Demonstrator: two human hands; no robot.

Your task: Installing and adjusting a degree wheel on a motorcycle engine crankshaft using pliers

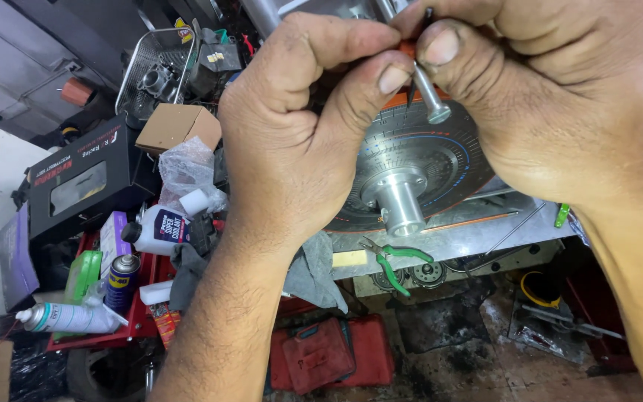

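At the upper centre of the frame, the left hand and right hand pinch together on a small metal bolt, both grips clamped on it above the graduated disc. Best kept steady, I judge, fingertips close to the shank, head clear of the disc's hub.

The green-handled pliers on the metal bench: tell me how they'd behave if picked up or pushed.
The green-handled pliers look rigid, all metal under the grips, so probably fairly heavy for their size. The coated handles should give a non-slip hold, though the bench looks grimy, maybe oily. Lying flat, they would likely slide rather than roll; they sit near the bench edge, so a push could drop them.
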